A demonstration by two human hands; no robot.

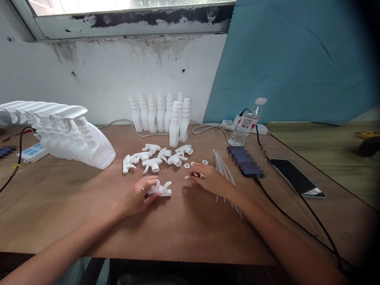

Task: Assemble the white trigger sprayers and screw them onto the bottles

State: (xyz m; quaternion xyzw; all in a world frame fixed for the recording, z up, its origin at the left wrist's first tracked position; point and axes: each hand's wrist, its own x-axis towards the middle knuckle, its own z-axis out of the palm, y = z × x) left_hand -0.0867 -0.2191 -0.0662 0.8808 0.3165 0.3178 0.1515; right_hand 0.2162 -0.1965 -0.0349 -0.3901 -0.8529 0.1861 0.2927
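Indoors, brown wooden table (184, 229) against stained white wall (103, 75), window above

Spray heads (157, 156) lie before upright bottles (160, 114).

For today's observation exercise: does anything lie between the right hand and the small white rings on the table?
Nothing visible does. The right hand rests on the table with its fingertips just short of the white rings, bare wood between them. The thin tubes lie off to its side, the left hand holds a spray head.
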